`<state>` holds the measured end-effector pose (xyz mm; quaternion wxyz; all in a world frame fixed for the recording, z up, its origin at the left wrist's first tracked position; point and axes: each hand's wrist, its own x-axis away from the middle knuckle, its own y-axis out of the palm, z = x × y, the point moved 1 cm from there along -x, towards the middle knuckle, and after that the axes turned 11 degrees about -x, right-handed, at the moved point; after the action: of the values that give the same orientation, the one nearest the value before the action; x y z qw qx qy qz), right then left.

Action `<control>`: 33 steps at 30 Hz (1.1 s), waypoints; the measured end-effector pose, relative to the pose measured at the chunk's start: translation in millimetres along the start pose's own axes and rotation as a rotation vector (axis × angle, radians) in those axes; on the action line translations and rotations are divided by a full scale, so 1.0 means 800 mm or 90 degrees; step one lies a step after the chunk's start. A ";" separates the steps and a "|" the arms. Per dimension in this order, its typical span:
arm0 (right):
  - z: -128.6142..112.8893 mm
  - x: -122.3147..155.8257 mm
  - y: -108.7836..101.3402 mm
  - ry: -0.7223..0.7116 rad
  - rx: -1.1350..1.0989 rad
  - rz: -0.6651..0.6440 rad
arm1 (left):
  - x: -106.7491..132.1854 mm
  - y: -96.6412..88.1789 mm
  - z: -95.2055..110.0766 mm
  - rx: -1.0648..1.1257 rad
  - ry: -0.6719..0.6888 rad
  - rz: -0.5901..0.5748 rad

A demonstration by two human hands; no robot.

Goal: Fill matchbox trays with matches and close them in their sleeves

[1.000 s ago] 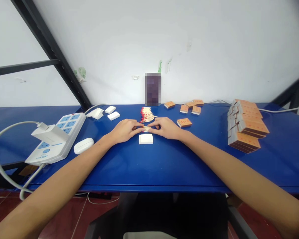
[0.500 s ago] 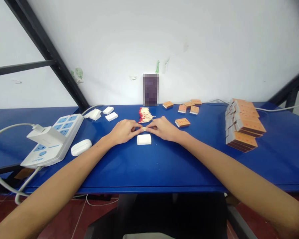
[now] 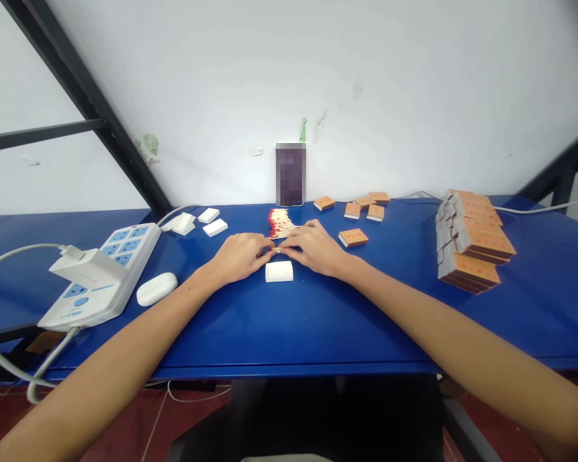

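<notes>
Between my two hands lies a small bunch of matches, its red heads toward the left. My left hand pinches the head end between thumb and fingers. On the other end, the fingers and thumb of my right hand are closed, covering much of the sticks. Just in front of the bunch, nearer me, a white matchbox tray rests on the blue table; its inside is hard to make out. Beyond my fingers a larger pile of matches is spread, red heads mostly left.
White trays lie at the back left, near a power strip with a plugged charger and a white oval case. Several orange matchboxes are scattered at the back right. Stacked matchboxes stand far right. A blurred dark panel leans on the wall.
My right fingers have shifted slightly left along the bunch, covering more of the sticks. My left hand stays at the head end. The view has tilted a little.
</notes>
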<state>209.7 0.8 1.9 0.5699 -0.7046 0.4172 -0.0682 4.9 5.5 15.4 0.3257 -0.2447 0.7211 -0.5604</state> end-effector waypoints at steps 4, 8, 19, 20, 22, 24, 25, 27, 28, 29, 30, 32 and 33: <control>-0.003 0.000 -0.001 0.013 0.023 -0.015 | 0.000 -0.001 0.001 -0.016 0.007 -0.003; -0.007 0.000 -0.004 0.018 0.051 -0.042 | 0.001 0.000 0.001 -0.032 0.010 0.003; -0.018 -0.008 -0.010 0.044 0.165 -0.115 | 0.001 0.002 0.001 -0.076 0.017 -0.009; -0.019 -0.008 -0.008 0.042 0.179 -0.115 | 0.000 0.002 0.002 -0.082 0.019 -0.015; -0.021 -0.008 -0.005 0.037 0.209 -0.113 | -0.003 0.001 0.004 -0.096 0.018 -0.029; -0.022 -0.008 -0.002 0.043 0.243 -0.111 | -0.005 0.001 0.006 -0.108 0.014 -0.044; -0.024 -0.009 -0.001 0.049 0.258 -0.112 | -0.007 0.001 0.007 -0.113 0.011 -0.053; -0.026 -0.009 0.000 0.061 0.279 -0.115 | -0.009 0.001 0.008 -0.116 0.005 -0.074; -0.027 -0.010 0.001 0.066 0.281 -0.115 | -0.009 0.001 0.008 -0.115 0.003 -0.084; -0.027 -0.010 0.001 0.072 0.279 -0.113 | -0.009 0.001 0.008 -0.114 0.001 -0.095; -0.028 -0.011 0.001 0.076 0.271 -0.113 | -0.009 0.000 0.008 -0.113 0.001 -0.105; -0.027 -0.011 0.000 0.083 0.251 -0.120 | -0.008 -0.001 0.009 -0.111 0.003 -0.119; -0.026 -0.012 0.000 0.086 0.244 -0.126 | -0.008 -0.002 0.009 -0.111 0.004 -0.123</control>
<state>191.9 -8.6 12.5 0.6548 -0.6147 0.3627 -0.2488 14.2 5.1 17.2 0.2454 -0.3384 0.7411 -0.5254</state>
